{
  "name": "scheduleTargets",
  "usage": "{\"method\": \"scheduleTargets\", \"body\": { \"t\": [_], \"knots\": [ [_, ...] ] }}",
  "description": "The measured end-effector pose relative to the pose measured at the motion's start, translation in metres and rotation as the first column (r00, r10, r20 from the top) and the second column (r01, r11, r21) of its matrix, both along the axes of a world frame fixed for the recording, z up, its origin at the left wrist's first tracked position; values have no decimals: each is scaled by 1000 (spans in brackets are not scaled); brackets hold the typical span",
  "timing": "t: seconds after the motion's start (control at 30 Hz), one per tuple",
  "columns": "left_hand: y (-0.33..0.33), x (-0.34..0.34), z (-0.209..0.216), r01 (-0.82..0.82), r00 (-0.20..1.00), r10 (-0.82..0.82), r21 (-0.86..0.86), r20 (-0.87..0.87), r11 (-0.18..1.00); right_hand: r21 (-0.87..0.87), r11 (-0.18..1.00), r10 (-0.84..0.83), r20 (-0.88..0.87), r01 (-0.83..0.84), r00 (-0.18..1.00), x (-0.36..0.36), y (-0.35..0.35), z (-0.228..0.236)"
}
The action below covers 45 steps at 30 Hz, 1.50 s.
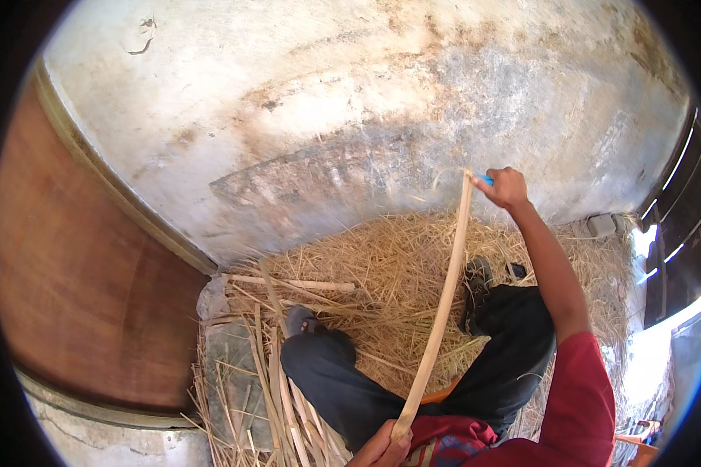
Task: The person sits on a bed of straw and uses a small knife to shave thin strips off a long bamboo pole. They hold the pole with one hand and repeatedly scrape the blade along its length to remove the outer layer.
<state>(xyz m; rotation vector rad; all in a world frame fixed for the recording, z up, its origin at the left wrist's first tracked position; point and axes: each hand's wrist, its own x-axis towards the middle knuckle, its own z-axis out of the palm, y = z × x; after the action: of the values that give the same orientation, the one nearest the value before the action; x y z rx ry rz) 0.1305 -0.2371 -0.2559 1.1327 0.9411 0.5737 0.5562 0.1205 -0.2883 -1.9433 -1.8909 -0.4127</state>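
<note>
A long, pale bamboo strip (445,307) runs from my lap up toward the wall, bowed slightly to the right. My left hand (385,447) is closed around its near end, close to my body. At the far end, with the arm stretched out, my right hand (508,187) grips a small tool with a blue handle (486,180). That tool meets or sits right beside the strip's tip; its working edge is too small to make out. A thin curled shaving (446,173) shows just left of the tip.
Shavings (389,257) cover the ground between my legs and the stained wall (343,117). Split strips (284,397) lie in a bundle to my left, over a grey slab (237,366). A brown wooden panel (93,265) stands at far left. A small block (600,226) lies by the wall.
</note>
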Motion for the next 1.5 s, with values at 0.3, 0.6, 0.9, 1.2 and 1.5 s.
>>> {"method": "scheduleTargets", "body": {
  "t": [0.3,0.6,0.9,1.2,1.5],
  "knots": [
    [-29,-18,-3,28,997,-38,-152,-67,988,-418,788,-554,-161,452,817,87,-24,-32],
    [64,16,-6,-193,980,195,-56,30,980,-327,843,371,-221,-427,902,-143,-111,45],
    [96,18,4,-247,968,245,39,47,968,-113,688,713,-77,-716,697,-197,-165,22],
    [99,18,-2,-224,974,221,71,53,972,100,712,696,33,-695,717,-192,-128,3],
    [67,16,5,-166,985,166,-6,52,986,-136,926,343,-87,-352,935,-146,-65,18]
  ]
}}
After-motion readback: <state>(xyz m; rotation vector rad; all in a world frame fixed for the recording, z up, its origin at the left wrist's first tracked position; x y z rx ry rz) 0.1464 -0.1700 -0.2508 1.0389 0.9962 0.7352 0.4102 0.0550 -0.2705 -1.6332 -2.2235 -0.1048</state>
